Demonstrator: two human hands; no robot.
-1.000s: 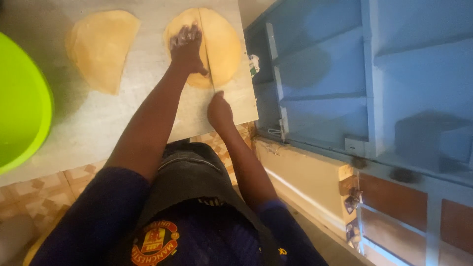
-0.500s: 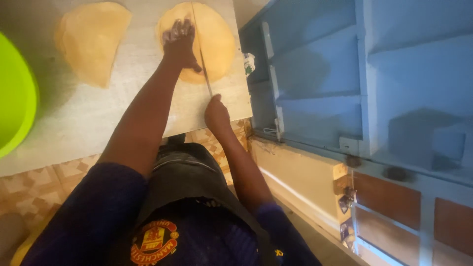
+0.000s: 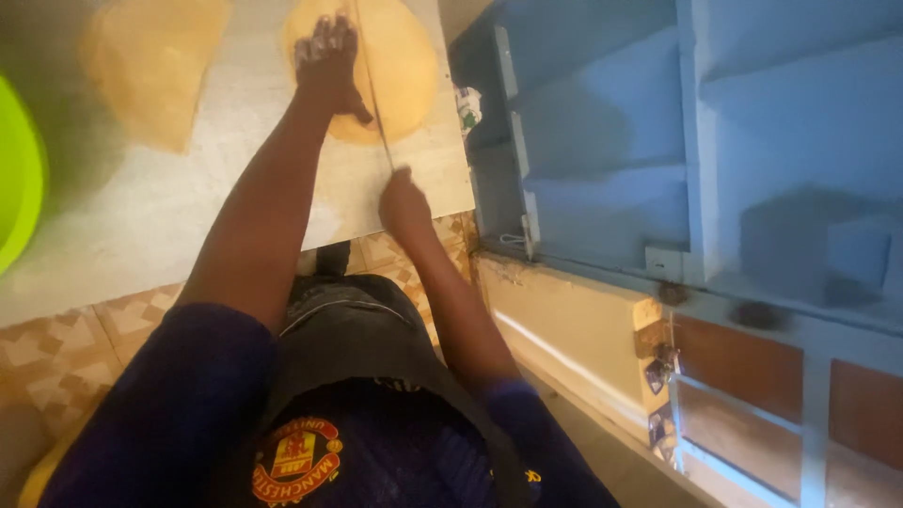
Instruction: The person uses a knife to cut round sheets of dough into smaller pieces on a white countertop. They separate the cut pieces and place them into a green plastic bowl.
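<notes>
A round flat yellow dough sheet (image 3: 406, 71) lies on the pale wooden board (image 3: 188, 216) at the top of the head view. My left hand (image 3: 329, 56) presses flat on its left half, fingers spread. My right hand (image 3: 403, 202) is at the board's near edge, closed around the handle of a long thin knife (image 3: 374, 108). The blade runs away from me across the middle of the dough, just right of my left thumb. A second, folded or cut dough piece (image 3: 155, 61) lies to the left, away from both hands.
A bright green bowl (image 3: 14, 179) sits at the board's left edge. A blue shelf unit (image 3: 602, 122) stands close on the right, with brown-panelled blue framing below it. Patterned floor tiles (image 3: 56, 339) show under the board near my lap.
The view has shifted, so the board and dough sit higher in the frame. My left hand stays on the dough and my right hand keeps the knife along the same line.
</notes>
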